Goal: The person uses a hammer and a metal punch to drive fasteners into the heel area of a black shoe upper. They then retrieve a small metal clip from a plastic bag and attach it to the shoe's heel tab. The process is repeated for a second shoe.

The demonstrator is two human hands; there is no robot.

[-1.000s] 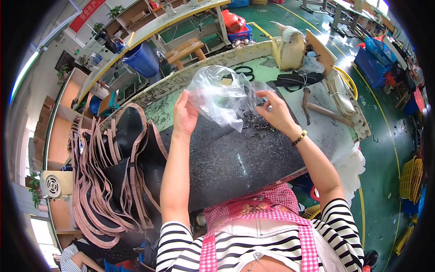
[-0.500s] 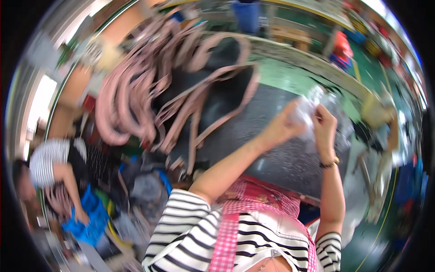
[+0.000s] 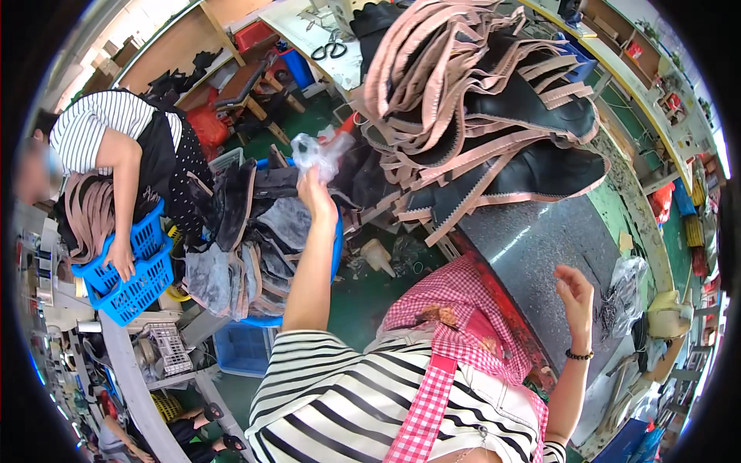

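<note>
My left hand (image 3: 316,194) is raised over the edge of a blue tub (image 3: 337,251), its fingers closed on a crumpled clear plastic bag (image 3: 315,153). In that tub lie several grey, fleecy-looking pieces (image 3: 284,224) with dark edges. My right hand (image 3: 575,297) hovers above the right part of a dark worktable (image 3: 532,247), fingers loosely bent and apart, with nothing in them. Another clear plastic bag (image 3: 627,282) lies near it. At the table's far end is a heap of black leather-like pieces (image 3: 532,166) with pinkish zigzag-edged strips (image 3: 421,85).
At the left, a person (image 3: 108,147) in a striped top bends over blue plastic baskets (image 3: 127,274). Scissors (image 3: 329,51) lie on a white table behind the heap. A blue crate (image 3: 241,347) stands below the tub. A wooden stool (image 3: 258,100) is farther back.
My hands were together at the plastic over the worktable. Now the left has carried the plastic bag left to the tub, and the right has let go. The view has turned left.
</note>
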